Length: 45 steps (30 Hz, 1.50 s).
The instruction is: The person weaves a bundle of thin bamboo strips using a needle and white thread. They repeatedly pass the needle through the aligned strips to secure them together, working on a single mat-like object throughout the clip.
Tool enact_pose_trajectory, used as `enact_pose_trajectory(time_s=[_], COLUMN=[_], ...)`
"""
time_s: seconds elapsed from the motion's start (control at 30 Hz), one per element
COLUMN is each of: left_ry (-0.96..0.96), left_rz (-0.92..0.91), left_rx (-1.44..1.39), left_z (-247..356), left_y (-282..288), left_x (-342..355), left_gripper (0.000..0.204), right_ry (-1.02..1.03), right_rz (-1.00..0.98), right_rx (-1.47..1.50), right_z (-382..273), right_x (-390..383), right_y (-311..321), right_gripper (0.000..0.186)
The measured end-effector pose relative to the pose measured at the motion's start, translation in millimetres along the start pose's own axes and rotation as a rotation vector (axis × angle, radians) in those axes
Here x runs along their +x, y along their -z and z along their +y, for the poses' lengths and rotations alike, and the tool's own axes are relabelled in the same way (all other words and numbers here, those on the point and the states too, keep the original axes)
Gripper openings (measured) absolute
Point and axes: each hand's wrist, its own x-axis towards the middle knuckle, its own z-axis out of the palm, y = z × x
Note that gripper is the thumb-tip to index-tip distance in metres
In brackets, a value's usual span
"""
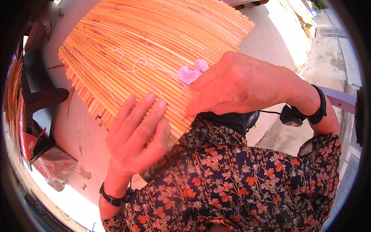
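Mat [154, 31] under left hand [137, 141]; emblem [39, 207] indistinct

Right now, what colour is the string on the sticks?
The string is white, clearest in the head view.

the right grip [236, 86] has its underside hidden; the top edge crops the stick mat [154, 33].

The stick mat [154, 33] at upper centre is streaked orange-tan, the thread [154, 66] white, the scrap [187, 75] pale lilac. Lower down, the dark navy shirt [232, 181] has red-orange and beige leaves; the lower-left wristband [113, 200] is black.
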Motion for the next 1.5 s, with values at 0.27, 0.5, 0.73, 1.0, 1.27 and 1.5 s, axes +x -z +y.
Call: enact_pose_trajectory(time_s=[0.27,0.5,0.73,1.0,1.27,1.5], left_ry=[0.009,0.003,0.008,-0.001,-0.123,-0.162], left_rz=[-0.004,-0.011,-0.02,-0.058,0.004,-0.046], left_rx=[-0.006,-0.011,-0.003,-0.001,0.082,-0.036], left_z=[0.2,-0.6,-2.0,1.1,-4.9,-4.1], left_y=[-0.5,0.6,1.2,4.9,29.2,90.3], left_x=[0.4,0.2,-0.5,3.8,14.1,76.0], left_gripper=[0.014,0.014,0.016,0.015,0.021,0.048], right_ry=[0.035,0.111,0.169,0.092,0.189,-0.101], right_rz=[-0.045,-0.075,-0.184,-0.273,-0.2,-0.368], right_rx=[-0.131,-0.209,-0.33,-0.247,-0.051,0.289], right_z=[-1.4,-0.6,-10.0,-29.3,-16.7,-76.3], right_x=[3.8,8.0,30.8,44.1,46.1,46.7], right_y=[3.4,9.6,23.4,25.7,32.5,115.2], right_gripper=[0.011,0.016,0.014,0.021,0.011,0.016])
